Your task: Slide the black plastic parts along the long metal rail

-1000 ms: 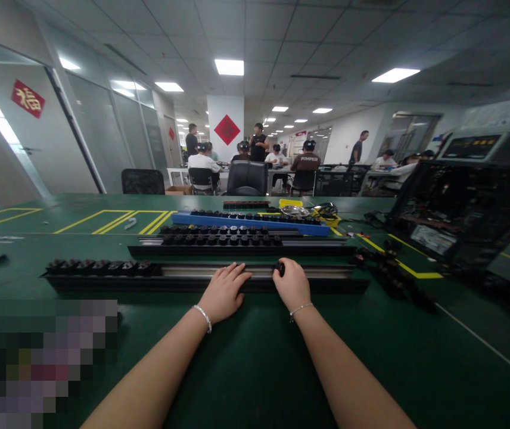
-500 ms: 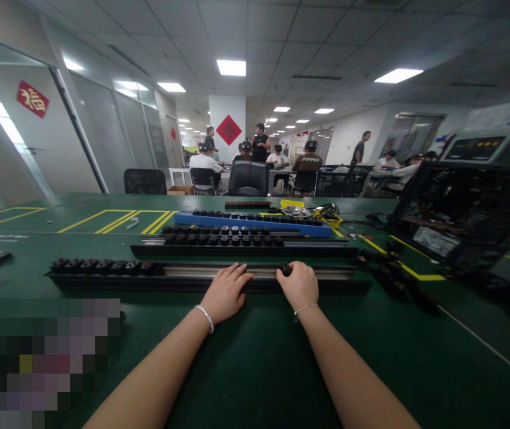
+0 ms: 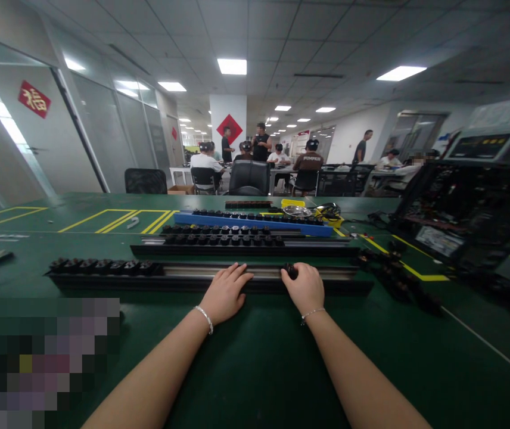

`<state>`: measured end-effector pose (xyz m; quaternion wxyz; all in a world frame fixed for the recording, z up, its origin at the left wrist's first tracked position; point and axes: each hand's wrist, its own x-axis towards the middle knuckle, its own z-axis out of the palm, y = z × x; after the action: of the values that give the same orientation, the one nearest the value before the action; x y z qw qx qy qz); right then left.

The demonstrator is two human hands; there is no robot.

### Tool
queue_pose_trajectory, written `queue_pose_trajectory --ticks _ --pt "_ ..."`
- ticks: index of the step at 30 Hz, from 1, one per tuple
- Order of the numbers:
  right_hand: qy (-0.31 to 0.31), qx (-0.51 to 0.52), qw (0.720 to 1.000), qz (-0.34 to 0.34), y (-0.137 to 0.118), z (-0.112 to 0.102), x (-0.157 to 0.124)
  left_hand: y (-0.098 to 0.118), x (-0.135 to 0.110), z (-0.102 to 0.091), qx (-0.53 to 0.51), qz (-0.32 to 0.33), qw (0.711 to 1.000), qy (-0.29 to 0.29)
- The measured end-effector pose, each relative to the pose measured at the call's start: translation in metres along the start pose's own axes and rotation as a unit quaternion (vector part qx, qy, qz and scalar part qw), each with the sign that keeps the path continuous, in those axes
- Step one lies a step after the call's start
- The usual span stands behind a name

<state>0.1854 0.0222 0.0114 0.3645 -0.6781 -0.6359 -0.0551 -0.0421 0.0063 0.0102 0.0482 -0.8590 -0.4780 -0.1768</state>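
Observation:
A long black rail [image 3: 183, 276] lies across the green table in front of me, with a row of small black parts [image 3: 103, 266] seated in its left end. My left hand [image 3: 225, 293] rests flat on the rail's middle, fingers stretched out. My right hand [image 3: 307, 288] is closed around a small black part [image 3: 289, 271] held at the rail's channel.
Behind lie a second black rail [image 3: 237, 245] full of black parts and a blue rail [image 3: 255, 219]. Loose black parts [image 3: 398, 280] are heaped at the right beside an open black machine [image 3: 460, 214]. Several people sit and stand at tables far back.
My right hand has slid a little to the right along the rail with the black part. The left hand has stayed in place.

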Motion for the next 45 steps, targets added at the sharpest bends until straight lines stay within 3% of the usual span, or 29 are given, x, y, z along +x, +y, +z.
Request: queue_pose_trajectory --ticks 29,41,45 --pt "0.018 -0.035 0.999 0.032 0.020 -0.010 0.003 0.000 0.000 -0.001 0.005 0.008 1.000 0.002" --pt "0.071 -0.032 0.997 0.015 0.030 -0.002 0.005 0.000 0.001 0.000 0.008 0.008 1.000 0.006" --pt "0.062 -0.017 0.998 0.014 0.034 -0.001 0.006 0.000 0.001 0.000 0.005 0.007 1.000 0.006"
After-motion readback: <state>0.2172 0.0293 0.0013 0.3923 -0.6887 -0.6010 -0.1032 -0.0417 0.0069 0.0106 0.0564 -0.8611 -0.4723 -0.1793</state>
